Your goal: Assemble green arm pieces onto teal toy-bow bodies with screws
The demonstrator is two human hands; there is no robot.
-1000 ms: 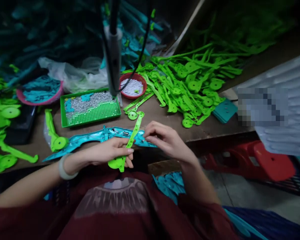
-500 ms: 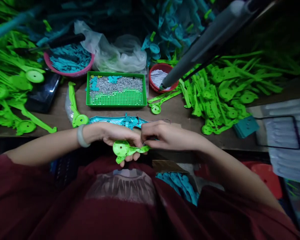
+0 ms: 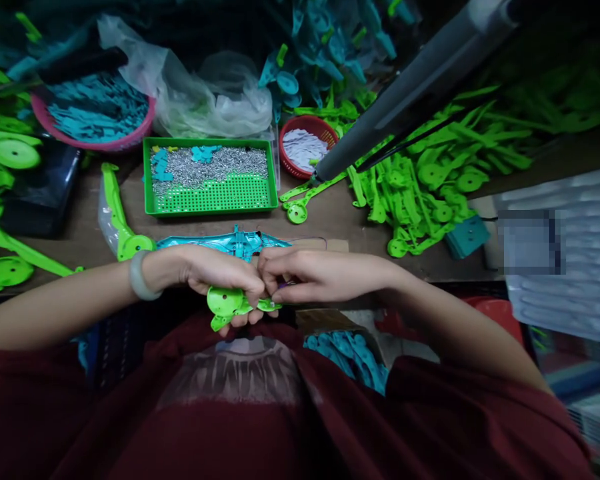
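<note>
My left hand (image 3: 225, 270) is wrapped round a bright green plastic part (image 3: 224, 301) with a round disc at its left end. Its thumb presses on the arm of the part, and its fingers pass underneath. Close against that thumb, my right hand (image 3: 325, 273) has its fingertips pinched together at the part's right end. Something small and purplish shows by those fingertips; what they hold is too hidden to name. Just beyond both hands, a blue plastic shell (image 3: 200, 243) with thin wires lies on the table, partly covered by my left wrist.
A green perforated tray (image 3: 210, 212) holds many small screws and a few blue pieces. Behind it are a pink basin (image 3: 93, 145), a red basket (image 3: 284, 150) and a plastic bag (image 3: 180, 100). A grey cylindrical tool (image 3: 405, 93) slants down. Green parts (image 3: 410, 193) pile up right.
The view has shifted, so the table things sit further left. My left thumb now bends down onto the green part, and my right fingers are still pinched at its end.
</note>
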